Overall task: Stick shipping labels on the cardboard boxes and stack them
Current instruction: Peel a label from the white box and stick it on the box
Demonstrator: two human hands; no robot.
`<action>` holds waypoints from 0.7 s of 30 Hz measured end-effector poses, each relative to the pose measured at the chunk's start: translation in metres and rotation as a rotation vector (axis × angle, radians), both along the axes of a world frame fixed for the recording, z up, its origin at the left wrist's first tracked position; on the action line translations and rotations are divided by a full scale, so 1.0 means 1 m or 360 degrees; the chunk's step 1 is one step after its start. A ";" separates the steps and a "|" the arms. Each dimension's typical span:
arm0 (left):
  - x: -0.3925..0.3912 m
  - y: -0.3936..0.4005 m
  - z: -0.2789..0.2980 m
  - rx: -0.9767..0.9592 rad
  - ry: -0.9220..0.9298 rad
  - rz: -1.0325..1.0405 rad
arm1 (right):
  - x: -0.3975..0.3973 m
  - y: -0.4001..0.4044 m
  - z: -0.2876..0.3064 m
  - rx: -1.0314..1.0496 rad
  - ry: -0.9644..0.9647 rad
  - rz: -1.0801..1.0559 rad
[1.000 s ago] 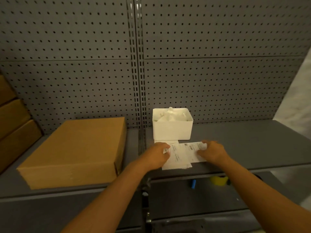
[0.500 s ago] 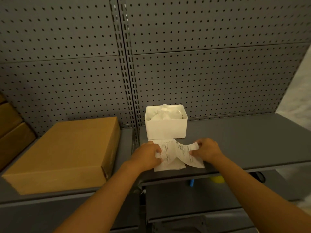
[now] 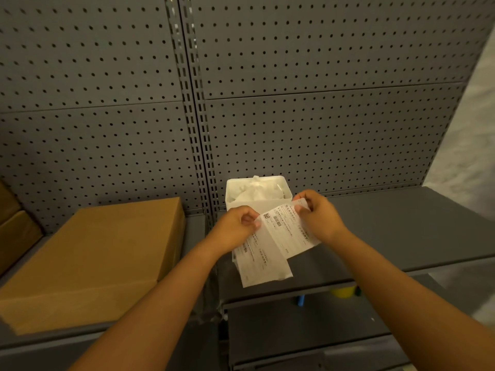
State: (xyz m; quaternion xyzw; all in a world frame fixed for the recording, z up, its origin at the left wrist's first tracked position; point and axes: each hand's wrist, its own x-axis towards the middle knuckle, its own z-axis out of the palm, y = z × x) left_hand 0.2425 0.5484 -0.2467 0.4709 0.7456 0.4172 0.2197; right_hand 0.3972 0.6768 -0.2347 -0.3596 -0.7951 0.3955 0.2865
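Shipping labels (image 3: pixel 288 231) are held above the front edge of the grey shelf (image 3: pixel 401 223), just in front of the white bin (image 3: pixel 235 195). The upper sheet's top corner is pinched by the right hand (image 3: pixel 317 215); the left edge is pinched by the left hand (image 3: pixel 235 228), with a second sheet (image 3: pixel 261 263) hanging below (probably a backing or the next label, can't be told). No label is stuck on the cardboard box (image 3: pixel 101 253) at left yet, which lies flat on the shelf with more boxes (image 3: pixel 13 231) stacked beyond it. Risks, as judged: adhesive folding onto itself during peeling, the label tearing at the pinched corner, or two sheets being lifted together and applied crooked.
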 end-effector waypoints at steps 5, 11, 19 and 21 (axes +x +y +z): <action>-0.003 0.000 0.010 0.0084 -0.0151 0.0031 | -0.003 0.001 0.006 0.0058 -0.0031 -0.0026; -0.006 0.000 0.017 0.0065 -0.0175 0.0014 | -0.014 -0.012 0.005 0.0461 -0.0003 -0.0196; -0.014 0.003 0.016 0.0020 -0.0163 0.0088 | -0.028 -0.033 0.003 0.0940 0.0037 -0.0215; -0.016 0.003 0.016 0.0012 -0.0182 0.0109 | -0.030 -0.033 0.002 0.1044 -0.0018 -0.0129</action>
